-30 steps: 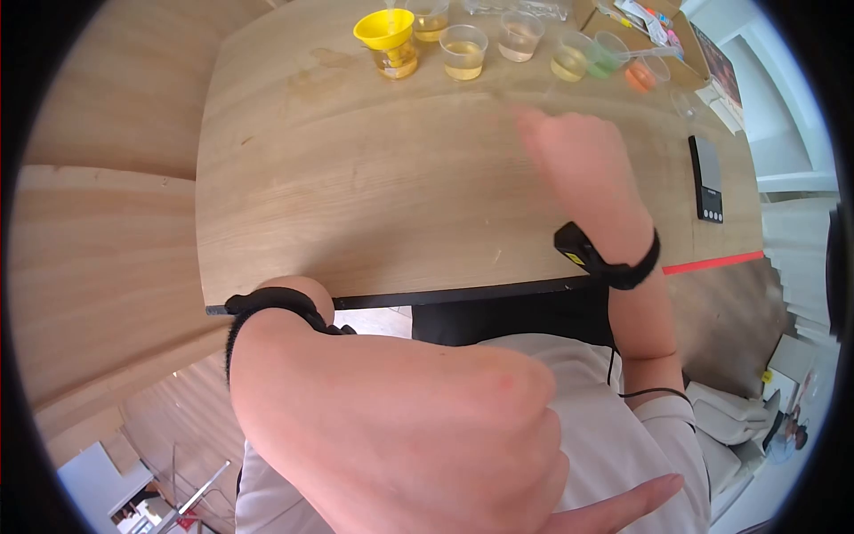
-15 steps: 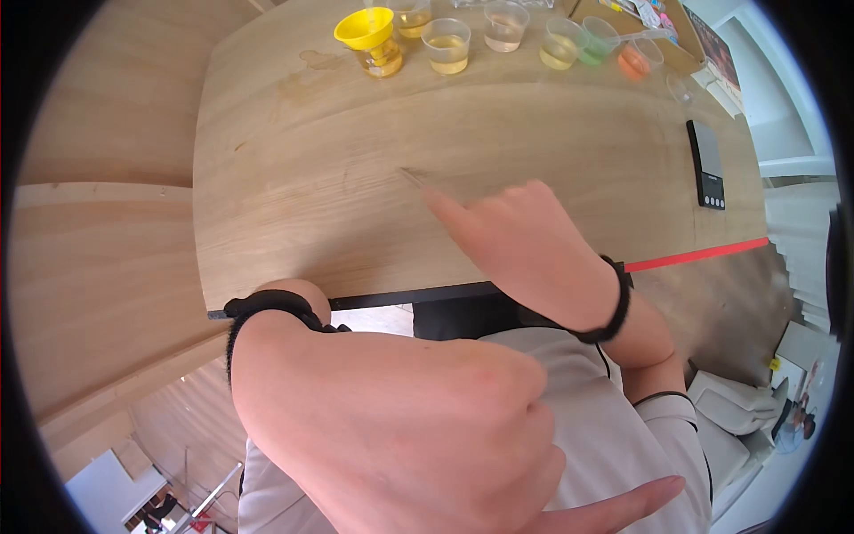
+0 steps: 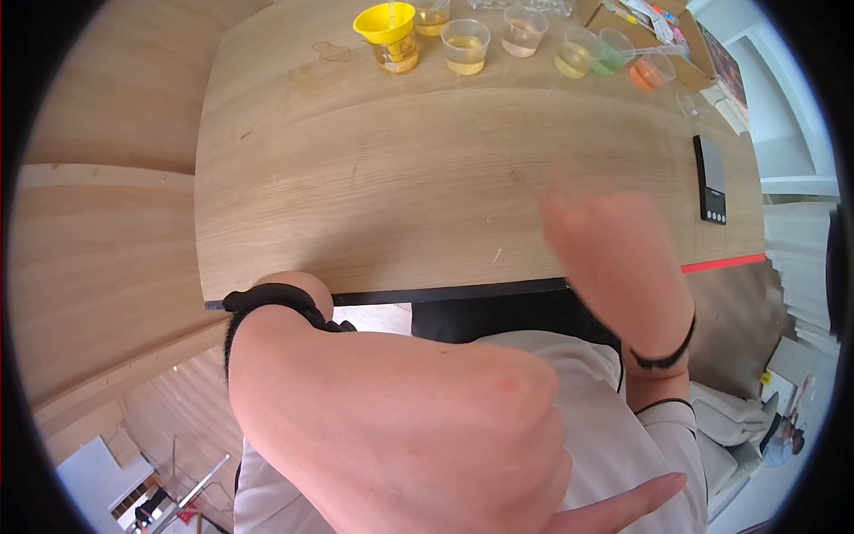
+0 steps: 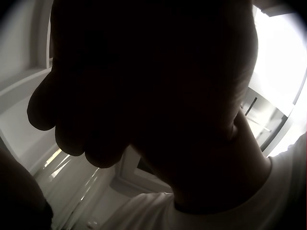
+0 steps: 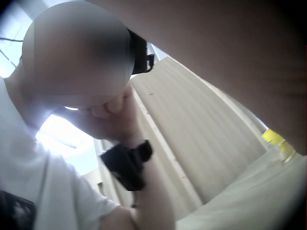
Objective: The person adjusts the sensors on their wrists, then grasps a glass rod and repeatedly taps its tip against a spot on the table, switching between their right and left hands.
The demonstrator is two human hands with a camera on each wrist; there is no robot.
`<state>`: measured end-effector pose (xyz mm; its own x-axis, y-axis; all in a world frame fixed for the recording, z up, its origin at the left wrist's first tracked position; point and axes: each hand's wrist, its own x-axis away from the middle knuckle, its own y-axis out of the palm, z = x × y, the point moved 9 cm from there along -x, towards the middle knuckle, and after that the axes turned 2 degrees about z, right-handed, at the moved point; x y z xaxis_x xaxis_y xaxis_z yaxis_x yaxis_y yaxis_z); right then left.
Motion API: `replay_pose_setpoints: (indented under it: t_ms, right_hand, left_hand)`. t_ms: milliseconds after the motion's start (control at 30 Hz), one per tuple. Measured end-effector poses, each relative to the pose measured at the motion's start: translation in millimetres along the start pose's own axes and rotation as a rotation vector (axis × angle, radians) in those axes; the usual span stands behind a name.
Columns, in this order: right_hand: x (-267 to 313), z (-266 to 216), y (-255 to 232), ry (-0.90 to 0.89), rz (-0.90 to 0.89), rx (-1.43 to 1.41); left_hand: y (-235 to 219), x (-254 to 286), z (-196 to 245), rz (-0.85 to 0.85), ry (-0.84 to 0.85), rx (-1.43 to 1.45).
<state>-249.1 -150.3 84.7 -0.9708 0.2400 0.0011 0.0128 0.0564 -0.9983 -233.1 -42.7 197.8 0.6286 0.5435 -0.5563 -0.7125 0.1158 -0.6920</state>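
Note:
My left hand (image 3: 418, 418) is large and close in the head view, bent over above the lap, with fingers curled and one finger (image 3: 623, 503) sticking out to the right. It appears as a dark silhouette in the left wrist view, the curled fingertips (image 4: 72, 139) showing. In the right wrist view the left hand (image 5: 117, 117) rests against the lower part of the head. Over the right part of the wooden table (image 3: 400, 187), my right hand (image 3: 609, 240) is motion-blurred, with nothing seen in its fingers. No tabletop thing is touched.
At the table's far side stand a cup with a yellow funnel (image 3: 384, 25) and several clear cups of liquid, among them green (image 3: 614, 55) and orange (image 3: 648, 76) ones. A cardboard box (image 3: 698, 53) sits behind them; a black scale (image 3: 710, 182) lies at the right edge.
My right hand swung left and nearer with a finger pointing, then back to the right. The left hand stays as it was. The head view shifted slightly and returned.

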Motion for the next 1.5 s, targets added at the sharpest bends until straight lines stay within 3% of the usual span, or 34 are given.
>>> replay_pose_setpoints:
  t_ms: [33, 67, 133, 200, 267, 300, 367, 400, 533, 600, 633, 667, 733, 767, 833, 867, 933, 967, 1033, 1167, 1267, 1500]
  right_hand:
    - [2.5, -14.5, 5.8, -0.072, -0.118, -0.086]
    - [-1.2, -19.3, 8.9, -0.067, -0.116, -0.091]
    - [-11.3, -45.3, 10.9, -0.254, -0.024, -0.325]
    - [-23.5, -39.8, 23.3, -0.230, -0.017, -0.346]
    - [-35.7, -17.0, 20.9, -0.171, 0.152, -0.189]
    - [-45.8, -7.8, 28.9, -0.179, 0.147, -0.189]
    - [-56.1, 10.3, 16.6, -0.139, 0.411, -0.073]
    - [-56.7, 6.7, 18.2, -0.135, 0.412, -0.065]
    - [-52.5, -52.0, 18.5, -0.298, 0.243, -0.125]
    - [-50.8, -60.6, 27.7, -0.300, -0.042, -0.176]
    - [-49.2, -54.0, 22.5, -0.296, 0.128, -0.147]
    - [-52.9, -42.1, 33.3, -0.289, 0.124, -0.149]
    - [-54.9, -6.1, 19.6, -0.212, 0.463, -0.010]
    - [-48.6, 3.1, 17.7, -0.207, 0.466, -0.003]
    - [-45.8, 32.7, 23.3, -0.020, 0.346, 0.060]
    - [-38.0, 28.8, 18.4, -0.029, 0.341, 0.058]
    - [-12.4, 24.4, 16.5, 0.115, 0.126, 0.112]
    - [-3.3, 16.0, 5.1, 0.115, 0.125, 0.113]
    - [5.2, -17.8, 7.8, -0.053, -0.074, -0.037]
    - [-12.5, -42.9, 19.9, -0.131, -0.057, -0.212]
    - [-26.6, -39.1, 24.6, -0.115, 0.091, -0.067]
    - [-6.2, 26.0, 13.9, 0.103, 0.184, -0.202]
  left_hand:
    - [1.7, -1.3, 0.4, -0.003, -0.003, 0.002]
    - [3.1, -2.4, 1.2, -0.009, -0.004, 0.005]
    - [8.9, -9.7, 1.1, -0.023, -0.002, 0.011]
    - [8.6, -9.2, 0.4, -0.035, -0.002, 0.013]
    - [4.9, -3.7, 0.7, -0.029, -0.013, 0.007]
    - [6.5, -5.4, -0.2, -0.021, -0.020, 0.003]
    - [4.0, -2.8, 1.4, -0.013, -0.021, 0.002]
    - [7.1, -6.9, 3.6, -0.013, -0.012, 0.000]
    - [6.6, -6.6, 3.6, 0.001, -0.016, -0.008]
    - [-0.4, 1.5, -1.6, 0.016, -0.025, -0.015]
    - [0.0, 2.6, -0.7, 0.021, -0.026, -0.013]
    - [0.1, 3.0, -1.4, 0.021, -0.024, -0.006]
    - [2.6, 0.8, 2.6, 0.012, -0.009, 0.004]
    - [3.2, -1.4, 2.7, 0.009, -0.001, 0.003]
    - [2.0, 0.6, 5.2, 0.016, -0.003, -0.004]
    - [1.9, 0.6, 3.8, 0.023, -0.010, -0.006]
    - [2.4, 0.7, 4.2, 0.034, -0.016, -0.011]
    - [2.2, -0.1, 2.7, 0.036, -0.017, -0.012]
    - [3.7, -2.9, -0.6, 0.028, -0.019, -0.007]
    - [6.8, -5.4, 1.7, -0.009, -0.030, 0.007]
    - [6.4, -4.0, 0.7, -0.012, -0.039, 0.000]
    - [1.9, 0.8, 5.0, 0.019, -0.033, -0.020]
